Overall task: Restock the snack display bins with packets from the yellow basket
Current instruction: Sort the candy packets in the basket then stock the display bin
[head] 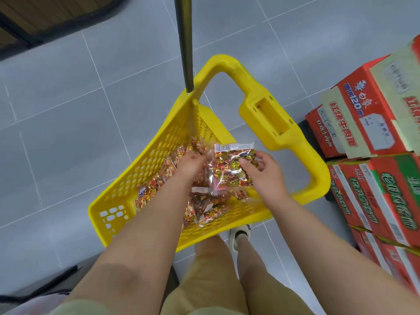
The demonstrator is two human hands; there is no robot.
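Right hand (266,172) pinch, apparently, on packet (230,170)

Bare forearms (145,223); pale green sleeve (68,308); khaki trousers (204,280); white shoe (235,238)

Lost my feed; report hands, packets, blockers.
Right hand holds one packet above yellow basket. Left hand down among other packets, grip unclear. Cartons beside, not blocking.

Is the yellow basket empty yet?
Not empty: a heap of packets covers the floor of the basket, and the right hand pinches one packet above it.
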